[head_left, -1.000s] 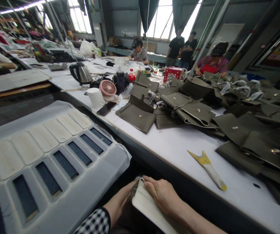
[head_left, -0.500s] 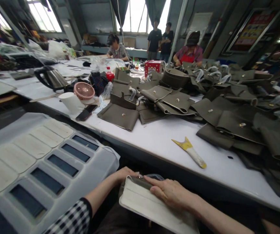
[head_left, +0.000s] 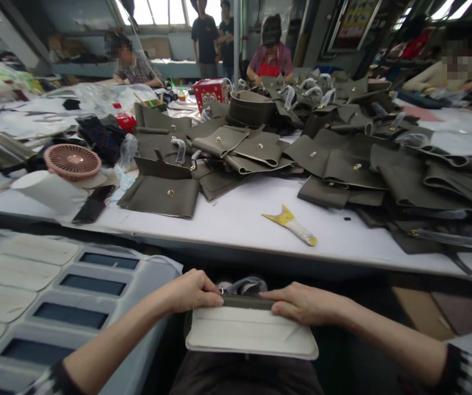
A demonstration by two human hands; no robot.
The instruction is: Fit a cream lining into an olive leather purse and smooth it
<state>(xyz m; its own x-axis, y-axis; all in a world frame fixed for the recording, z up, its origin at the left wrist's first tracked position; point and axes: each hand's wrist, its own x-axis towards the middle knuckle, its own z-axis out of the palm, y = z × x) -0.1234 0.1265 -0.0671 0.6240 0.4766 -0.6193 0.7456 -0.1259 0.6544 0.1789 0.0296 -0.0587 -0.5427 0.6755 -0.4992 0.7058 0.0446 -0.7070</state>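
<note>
Fingers [head_left: 277, 295] of two hands [head_left: 189, 291] [head_left: 308, 304] clamp one olive-edged panel [head_left: 250, 332], one yellow tool [head_left: 291, 225] beyond.

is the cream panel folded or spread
Spread: below the left hand and right hand, the cream panel shows its broad face and both rounded lower corners.

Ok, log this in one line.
left hand, right hand: holding white-faced olive bag piece | white tabletop: yellow-white forked tool, olive bag pile

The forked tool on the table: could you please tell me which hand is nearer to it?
Right: the right hand is below the forked tool in the picture; the left hand is below and farther left.
</note>
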